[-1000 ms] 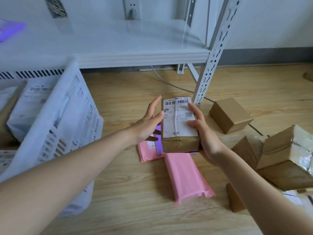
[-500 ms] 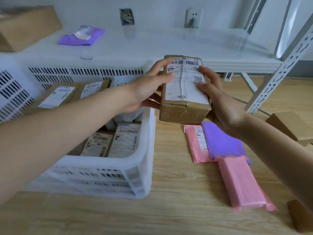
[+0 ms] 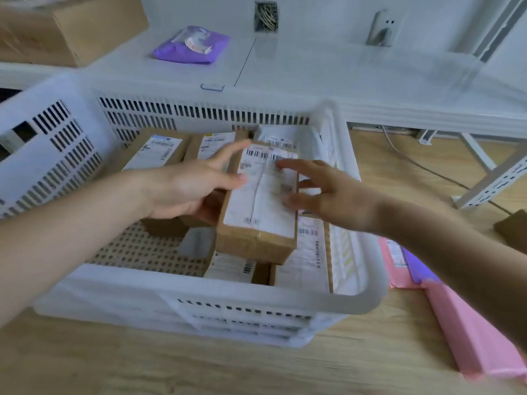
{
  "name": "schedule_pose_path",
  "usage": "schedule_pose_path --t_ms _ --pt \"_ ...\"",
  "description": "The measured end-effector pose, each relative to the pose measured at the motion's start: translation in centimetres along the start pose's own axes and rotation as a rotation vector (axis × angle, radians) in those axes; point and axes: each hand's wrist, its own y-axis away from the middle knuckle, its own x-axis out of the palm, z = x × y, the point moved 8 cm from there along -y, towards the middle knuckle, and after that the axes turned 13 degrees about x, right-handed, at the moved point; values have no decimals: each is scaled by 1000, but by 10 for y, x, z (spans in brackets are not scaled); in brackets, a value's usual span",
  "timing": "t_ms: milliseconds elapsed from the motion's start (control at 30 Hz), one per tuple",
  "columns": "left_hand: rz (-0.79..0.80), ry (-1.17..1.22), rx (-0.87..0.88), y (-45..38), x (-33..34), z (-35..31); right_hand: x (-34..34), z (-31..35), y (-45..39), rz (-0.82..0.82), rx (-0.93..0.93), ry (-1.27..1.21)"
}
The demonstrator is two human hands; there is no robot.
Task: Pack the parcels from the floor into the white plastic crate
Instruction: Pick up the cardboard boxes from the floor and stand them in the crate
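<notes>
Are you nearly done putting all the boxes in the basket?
Not yet. Several labelled parcels already lie in the white crate. The left hand and right hand are setting a brown box inside. Pink parcels and a purple one wait on the floor.

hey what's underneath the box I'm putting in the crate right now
Under the box lie two labelled parcels in the white crate. Only their front ends show; the rest is covered, so more could be hidden there.

Soft daylight, motion blur, wide-angle distortion
</notes>
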Motion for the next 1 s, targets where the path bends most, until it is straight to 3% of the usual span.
schedule_pose_path --t_ms 400,567,733,800,1000 --pt "358 -156 -304 6 21 83 64 -21 -19 196 166 412" --pt "330 -299 -329 -2 15 92 71 -28 -19 196 143 579" --pt "286 -400 -307 -10 9 79 67 -26 -16 188 138 569" --pt "292 -516 -275 -14 9 70 58 -17 -11 111 89 567" --pt "242 -1105 -184 -20 6 41 -3 9 19 -335 -120 662"
